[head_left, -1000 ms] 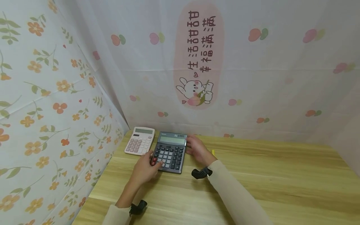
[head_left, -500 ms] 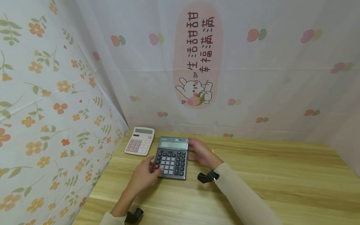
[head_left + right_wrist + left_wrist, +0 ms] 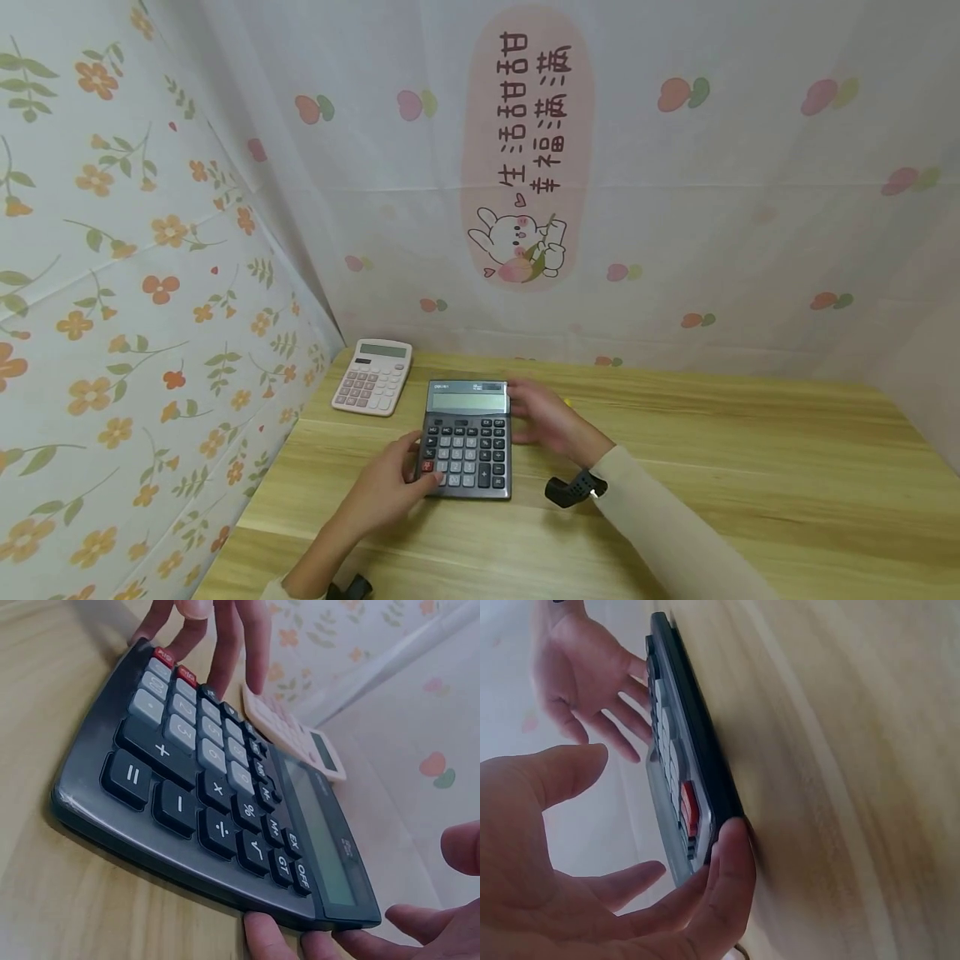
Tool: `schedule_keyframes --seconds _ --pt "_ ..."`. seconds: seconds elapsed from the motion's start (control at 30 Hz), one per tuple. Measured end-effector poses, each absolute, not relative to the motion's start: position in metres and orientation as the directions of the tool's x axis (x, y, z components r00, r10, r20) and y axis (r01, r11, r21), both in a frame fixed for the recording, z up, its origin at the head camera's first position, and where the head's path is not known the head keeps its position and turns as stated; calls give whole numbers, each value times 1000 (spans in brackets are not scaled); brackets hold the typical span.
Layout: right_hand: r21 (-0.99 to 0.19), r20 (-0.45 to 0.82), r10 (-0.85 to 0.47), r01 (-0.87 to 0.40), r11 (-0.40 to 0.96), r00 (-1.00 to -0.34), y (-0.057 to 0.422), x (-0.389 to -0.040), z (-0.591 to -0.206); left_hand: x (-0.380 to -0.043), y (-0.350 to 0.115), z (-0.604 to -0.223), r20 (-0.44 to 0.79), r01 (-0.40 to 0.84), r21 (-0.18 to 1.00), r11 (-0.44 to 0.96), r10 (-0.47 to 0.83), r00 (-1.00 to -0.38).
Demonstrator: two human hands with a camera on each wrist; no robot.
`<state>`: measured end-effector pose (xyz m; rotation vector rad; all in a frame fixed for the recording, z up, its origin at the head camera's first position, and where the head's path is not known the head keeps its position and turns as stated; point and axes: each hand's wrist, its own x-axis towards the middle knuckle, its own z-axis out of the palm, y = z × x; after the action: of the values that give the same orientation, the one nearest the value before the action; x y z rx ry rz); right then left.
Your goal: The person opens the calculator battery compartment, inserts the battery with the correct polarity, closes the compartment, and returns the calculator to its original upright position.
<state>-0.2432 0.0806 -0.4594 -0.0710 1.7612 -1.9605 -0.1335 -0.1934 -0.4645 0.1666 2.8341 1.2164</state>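
Observation:
A dark grey desktop calculator (image 3: 468, 446) with one red key visible in the head view lies on the wooden table between both hands. My left hand (image 3: 390, 487) is at its lower left side. In the left wrist view, fingertips (image 3: 735, 840) touch the calculator's edge while the thumb (image 3: 577, 769) stands off above the keys. On the opposite side is my right hand (image 3: 551, 417), beside the display end. Seen from the right wrist, its fingers (image 3: 266, 937) touch the side edge from below, and the thumb (image 3: 461, 847) is held away from the calculator.
A pale pink calculator (image 3: 373, 377) lies at the table's back left corner. Behind the right hand a small yellow thing (image 3: 567, 402) peeks out. The wooden table (image 3: 735, 467) meets a printed cloth (image 3: 645, 208) at the back and a flowered cloth (image 3: 165, 333) at left.
The dark calculator has slid toward me and slightly right, away from the pink one, and turned a little straighter. Both hands moved along with it.

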Motion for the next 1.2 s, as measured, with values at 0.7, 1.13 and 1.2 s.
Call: schedule_keyframes --seconds 0.7,1.13,1.2 --pt "-950 -295 -398 311 24 -869 113 -203 -453 -117 -178 -462 -62 118 787 605 269 -961" --pt "-954 -293 -379 292 61 -878 138 -186 -453 -113 -164 -466 -89 106 835 540 323 -942" --pt "-953 -297 -377 296 63 -877 142 -183 -453 -112 -162 -466 -83 112 841 530 331 -940"
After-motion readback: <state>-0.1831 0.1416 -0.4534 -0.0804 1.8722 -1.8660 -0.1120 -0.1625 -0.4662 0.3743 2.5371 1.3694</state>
